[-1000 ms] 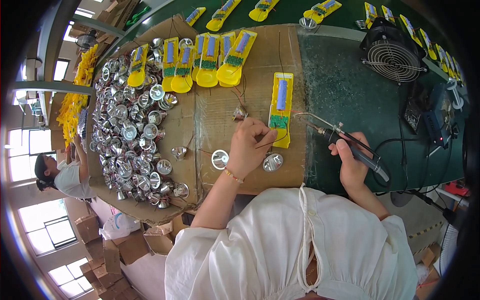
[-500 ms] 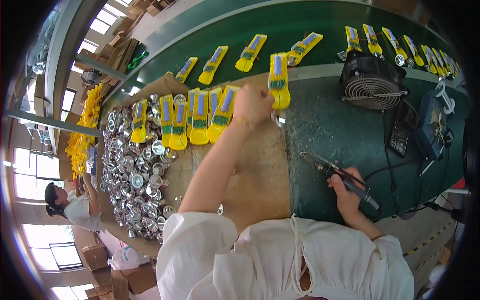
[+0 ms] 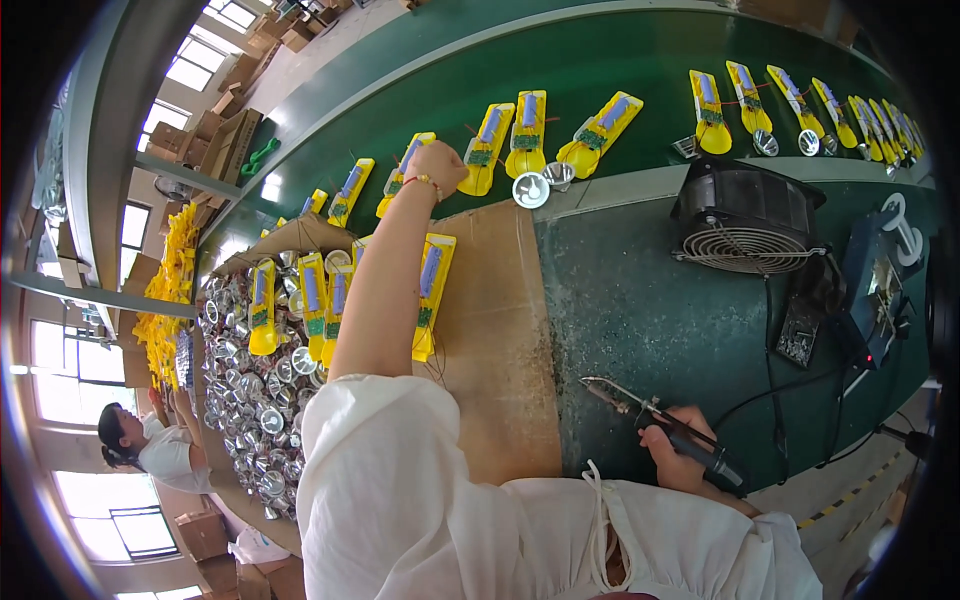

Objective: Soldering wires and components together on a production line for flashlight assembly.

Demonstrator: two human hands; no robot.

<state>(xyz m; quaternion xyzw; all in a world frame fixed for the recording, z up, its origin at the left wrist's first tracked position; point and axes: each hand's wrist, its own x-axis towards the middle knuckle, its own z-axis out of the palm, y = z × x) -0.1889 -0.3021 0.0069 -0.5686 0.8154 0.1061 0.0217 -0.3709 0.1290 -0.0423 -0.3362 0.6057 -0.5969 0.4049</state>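
Observation:
My left hand reaches out to the green conveyor belt. Its fingers are curled beside a yellow plastic housing with a purple cell and green circuit board; whether they grip it is hidden. To the right of that hand, more such housings lie on the belt, one with a silver reflector cup at its lower end. My right hand is closed around the dark handle of a soldering iron, its tip pointing up and left over the green bench. Under my left forearm several housings stand together, partly covered.
Many silver reflector cups are heaped at the left. A black fan stands at the belt's edge. Behind its right side are a solder spool and a blue soldering station. Another person works at the far left.
My left hand has moved left and farther out to the belt. The housing that was beside it now lies on the belt with its cup. The soldering iron has shifted slightly down and left.

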